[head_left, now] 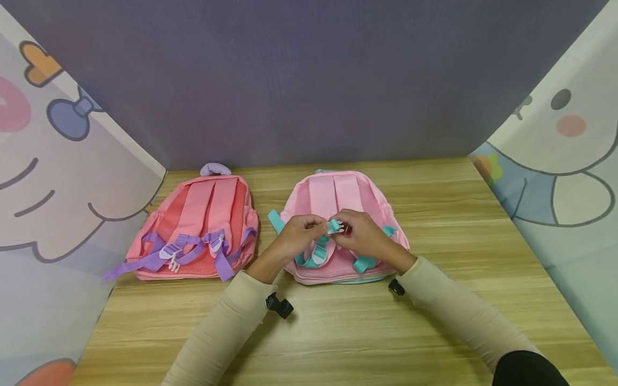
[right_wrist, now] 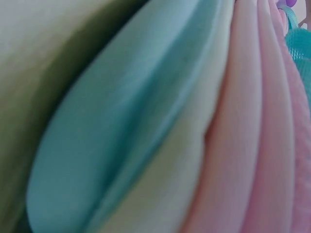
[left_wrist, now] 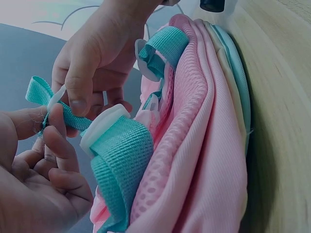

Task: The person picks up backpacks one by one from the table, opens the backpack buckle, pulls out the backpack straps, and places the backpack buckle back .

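Observation:
A light-pink backpack (head_left: 352, 268) with teal webbing lies back panel up in the middle of the table. Above it, a white side-release buckle (head_left: 340, 227) with prongs is threaded on a teal strap (head_left: 334, 225). My left hand (head_left: 303, 234) pinches the strap and buckle from the left. From the right, my right hand (head_left: 359, 234) pinches the same piece, its fingertips partly hiding the prongs. In the left wrist view, the teal strap (left_wrist: 39, 90) loops up between both hands. The right wrist view shows only the backpack's side (right_wrist: 243, 121), not the hand.
A coral backpack (head_left: 193, 214) with purple straps (head_left: 154, 257) lies to the left, its straps trailing over the table (head_left: 338, 332). A dark panel (head_left: 309, 80) rises behind the table, with cartoon-printed sheets (head_left: 569, 203) at both sides.

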`<state>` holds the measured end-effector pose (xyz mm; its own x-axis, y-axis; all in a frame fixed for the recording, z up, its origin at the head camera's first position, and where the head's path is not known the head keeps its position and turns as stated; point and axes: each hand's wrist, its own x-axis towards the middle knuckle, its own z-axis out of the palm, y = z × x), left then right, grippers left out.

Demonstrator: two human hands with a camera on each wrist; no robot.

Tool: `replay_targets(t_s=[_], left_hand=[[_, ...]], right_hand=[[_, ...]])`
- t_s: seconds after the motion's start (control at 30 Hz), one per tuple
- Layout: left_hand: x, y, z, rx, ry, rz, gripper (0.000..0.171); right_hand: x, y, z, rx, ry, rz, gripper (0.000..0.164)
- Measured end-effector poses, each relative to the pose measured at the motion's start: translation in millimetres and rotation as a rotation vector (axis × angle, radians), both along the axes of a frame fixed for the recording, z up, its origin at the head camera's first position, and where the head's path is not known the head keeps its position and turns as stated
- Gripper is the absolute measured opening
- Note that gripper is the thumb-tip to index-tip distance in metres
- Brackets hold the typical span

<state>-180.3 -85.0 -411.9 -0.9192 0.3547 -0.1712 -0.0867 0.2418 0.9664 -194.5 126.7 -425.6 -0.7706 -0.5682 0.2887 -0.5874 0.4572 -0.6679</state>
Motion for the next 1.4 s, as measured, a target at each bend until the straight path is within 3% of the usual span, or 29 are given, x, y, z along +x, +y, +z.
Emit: replay_targets(t_s=[1.4], left_hand=[[2.2,-2.1,4.6,0.028,0.010,-0.018,0.024]], right_hand=[[-0.4,-1.1,-0.4,0.051,-0.005,-0.007,0.019]])
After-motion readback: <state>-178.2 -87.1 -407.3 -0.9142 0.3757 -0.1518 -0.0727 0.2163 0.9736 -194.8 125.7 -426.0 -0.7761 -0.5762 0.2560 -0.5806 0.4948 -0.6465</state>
